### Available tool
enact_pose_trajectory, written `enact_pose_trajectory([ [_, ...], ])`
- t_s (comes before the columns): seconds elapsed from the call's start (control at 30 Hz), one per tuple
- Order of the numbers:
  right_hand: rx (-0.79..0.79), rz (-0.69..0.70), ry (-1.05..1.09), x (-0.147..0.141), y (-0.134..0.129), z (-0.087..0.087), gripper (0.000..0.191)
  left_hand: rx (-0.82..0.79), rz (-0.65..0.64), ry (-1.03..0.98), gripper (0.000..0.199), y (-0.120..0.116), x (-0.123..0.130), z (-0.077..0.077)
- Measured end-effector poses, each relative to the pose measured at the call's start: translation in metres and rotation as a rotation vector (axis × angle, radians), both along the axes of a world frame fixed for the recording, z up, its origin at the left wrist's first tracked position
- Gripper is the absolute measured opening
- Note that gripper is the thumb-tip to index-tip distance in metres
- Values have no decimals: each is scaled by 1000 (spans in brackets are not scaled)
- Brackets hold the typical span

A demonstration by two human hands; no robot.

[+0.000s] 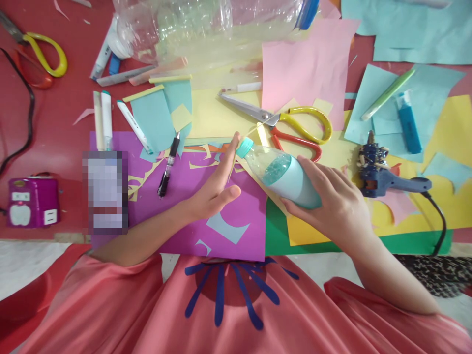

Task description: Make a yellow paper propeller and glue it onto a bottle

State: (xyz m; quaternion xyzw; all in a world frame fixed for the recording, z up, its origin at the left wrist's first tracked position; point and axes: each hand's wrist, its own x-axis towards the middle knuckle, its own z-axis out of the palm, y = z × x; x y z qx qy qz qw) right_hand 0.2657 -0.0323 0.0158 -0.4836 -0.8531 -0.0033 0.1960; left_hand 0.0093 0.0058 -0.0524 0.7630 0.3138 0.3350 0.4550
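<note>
My right hand (pixel 332 201) is wrapped round a small plastic bottle (pixel 291 177), which tilts with its teal cap (pixel 245 147) up and to the left. The bottle's upper part is see-through and its lower part looks pale blue. Beside the cap, my left hand (pixel 217 189) has its fingers stretched out and its thumb apart. Its fingertips are at the cap; whether they touch it I cannot tell. A thin yellow strip (pixel 254 129) runs near those fingertips. Just beyond the bottle lie large scissors (pixel 275 118) with yellow and red handles.
Purple paper (pixel 243 236) with paper scraps lies under my hands. Left are a black pen (pixel 169 167), markers (pixel 134 127) and a blurred-out phone (pixel 105 191). A glue gun (pixel 387 179) with a cord lies right. Clear plastic packaging (pixel 206 29) covers the back; a second pair of scissors (pixel 44 54) is far left.
</note>
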Motion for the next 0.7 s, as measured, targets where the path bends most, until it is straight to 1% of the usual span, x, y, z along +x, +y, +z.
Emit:
enact_pose_trajectory([
  [0.1,18,3,-8,-1,0,0,62,44,-15,64,90,0,0,1],
  [0.17,29,8,-22,-1,0,0,62,73,10,75,89,0,-1,4],
  [0.2,33,13,-29,-1,-1,0,62,81,44,68,84,0,-1,7],
  [0.27,41,23,-40,-2,-1,1,61,85,146,69,70,0,0,12],
  [0.37,53,29,-54,-2,-2,1,59,147,294,151,48,0,-1,19],
  [0.43,61,27,-68,-3,-2,0,58,225,336,207,43,2,-1,20],
  [0.5,71,23,-75,-4,-3,0,57,276,349,239,41,3,-2,20],
  [0.6,76,18,-64,-5,-3,-3,60,263,371,248,40,4,-3,20],
  [0.7,51,15,-45,-5,-3,-5,64,173,388,248,39,3,-2,22],
])
